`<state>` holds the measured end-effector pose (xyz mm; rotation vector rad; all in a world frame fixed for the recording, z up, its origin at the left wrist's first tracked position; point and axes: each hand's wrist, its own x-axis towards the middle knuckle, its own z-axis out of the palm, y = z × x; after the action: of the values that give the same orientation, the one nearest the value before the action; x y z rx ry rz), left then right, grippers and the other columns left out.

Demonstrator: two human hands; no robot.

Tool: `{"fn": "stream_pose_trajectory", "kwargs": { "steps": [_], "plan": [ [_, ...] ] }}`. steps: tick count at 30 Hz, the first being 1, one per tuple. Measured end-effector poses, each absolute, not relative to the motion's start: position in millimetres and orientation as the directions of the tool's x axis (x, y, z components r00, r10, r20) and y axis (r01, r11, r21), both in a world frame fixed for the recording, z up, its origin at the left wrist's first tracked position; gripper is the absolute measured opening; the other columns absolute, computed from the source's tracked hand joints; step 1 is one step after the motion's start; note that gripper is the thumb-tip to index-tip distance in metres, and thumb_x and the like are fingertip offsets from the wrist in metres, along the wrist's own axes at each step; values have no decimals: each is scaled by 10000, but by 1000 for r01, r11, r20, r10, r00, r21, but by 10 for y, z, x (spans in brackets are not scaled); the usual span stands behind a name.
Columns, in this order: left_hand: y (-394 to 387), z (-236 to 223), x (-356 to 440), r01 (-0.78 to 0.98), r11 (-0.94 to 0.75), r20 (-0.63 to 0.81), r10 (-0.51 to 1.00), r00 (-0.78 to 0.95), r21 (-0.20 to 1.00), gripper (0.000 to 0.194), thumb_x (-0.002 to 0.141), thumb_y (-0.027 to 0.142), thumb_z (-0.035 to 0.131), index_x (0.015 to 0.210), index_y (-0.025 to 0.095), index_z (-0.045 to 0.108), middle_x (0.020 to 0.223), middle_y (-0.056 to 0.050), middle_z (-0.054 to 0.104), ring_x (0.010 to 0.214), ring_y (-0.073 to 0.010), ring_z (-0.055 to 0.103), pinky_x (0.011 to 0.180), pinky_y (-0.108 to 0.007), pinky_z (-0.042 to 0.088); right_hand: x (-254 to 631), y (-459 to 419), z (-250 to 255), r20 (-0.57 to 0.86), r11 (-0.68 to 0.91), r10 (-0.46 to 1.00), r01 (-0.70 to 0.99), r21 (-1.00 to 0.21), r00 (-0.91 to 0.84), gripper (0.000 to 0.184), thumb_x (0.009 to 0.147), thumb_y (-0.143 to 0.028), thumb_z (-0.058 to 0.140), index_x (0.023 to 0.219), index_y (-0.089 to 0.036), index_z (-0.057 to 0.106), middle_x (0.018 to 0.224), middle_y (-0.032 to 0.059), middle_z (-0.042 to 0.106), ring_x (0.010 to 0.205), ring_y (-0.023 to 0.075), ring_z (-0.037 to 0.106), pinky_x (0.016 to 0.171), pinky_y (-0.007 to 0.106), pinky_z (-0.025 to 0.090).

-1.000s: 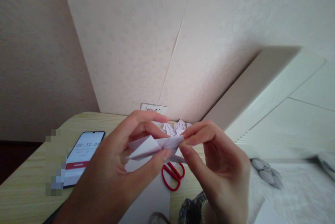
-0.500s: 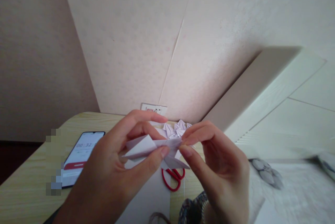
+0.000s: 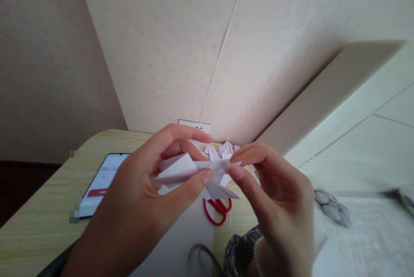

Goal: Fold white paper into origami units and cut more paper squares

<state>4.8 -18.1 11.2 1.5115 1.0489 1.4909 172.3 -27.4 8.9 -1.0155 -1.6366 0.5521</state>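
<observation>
A piece of folded white paper [image 3: 179, 168] with pointed flaps is held up above the table between both hands. My left hand [image 3: 155, 186] grips its left and middle part, thumb in front and fingers behind. With thumb and fingertips, my right hand [image 3: 274, 190] pinches the narrow tip at the paper's right end. Part of the paper is hidden behind the left thumb. Behind the hands lie several small folded white paper pieces [image 3: 211, 152]. Below the paper, the red handles of a pair of scissors [image 3: 215, 218] show.
A phone [image 3: 105, 182] showing a timer lies on the wooden table [image 3: 35, 221] at left. White paper [image 3: 181, 238] lies under the hands. Against the wall is a socket plate [image 3: 194, 124]. A white headboard-like panel [image 3: 323, 104] and pale bedding [image 3: 371, 234] are at right.
The view has shifted slightly, so the hands and table sit a little higher and further right. Both hands keep their hold on the folded paper, whose shape looks much the same.
</observation>
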Motion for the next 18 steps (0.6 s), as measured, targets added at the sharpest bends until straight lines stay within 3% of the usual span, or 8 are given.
{"fn": "stream_pose_trajectory", "kwargs": {
  "steps": [5, 11, 18],
  "plan": [
    [-164, 126, 62, 128, -410, 415, 909, -18, 903, 261, 722, 116, 738, 879, 321, 698, 699, 122, 687, 633, -75, 721, 563, -95, 558, 1726, -287, 81, 541, 521, 840, 334, -786, -38, 194, 917, -183, 680, 739, -225, 616, 730, -55, 617, 721, 107, 575, 647, 248, 437],
    [-162, 106, 61, 107, -418, 421, 907, -1, 902, 278, 686, 133, 784, 872, 323, 702, 707, 131, 697, 675, -61, 717, 597, -69, 540, 1724, -297, 94, 548, 514, 837, 367, -775, -16, 202, 926, -202, 668, 735, -222, 605, 715, -53, 605, 693, 105, 566, 624, 253, 428],
    [-217, 82, 95, 82, -366, 369, 929, -21, 927, 213, 751, 193, 749, 902, 324, 677, 649, 119, 657, 622, -94, 686, 542, -114, 542, 1683, -314, 79, 555, 524, 831, 375, -765, -28, 211, 934, -214, 653, 731, -223, 595, 705, -53, 598, 687, 106, 559, 610, 258, 421]
  ]
}}
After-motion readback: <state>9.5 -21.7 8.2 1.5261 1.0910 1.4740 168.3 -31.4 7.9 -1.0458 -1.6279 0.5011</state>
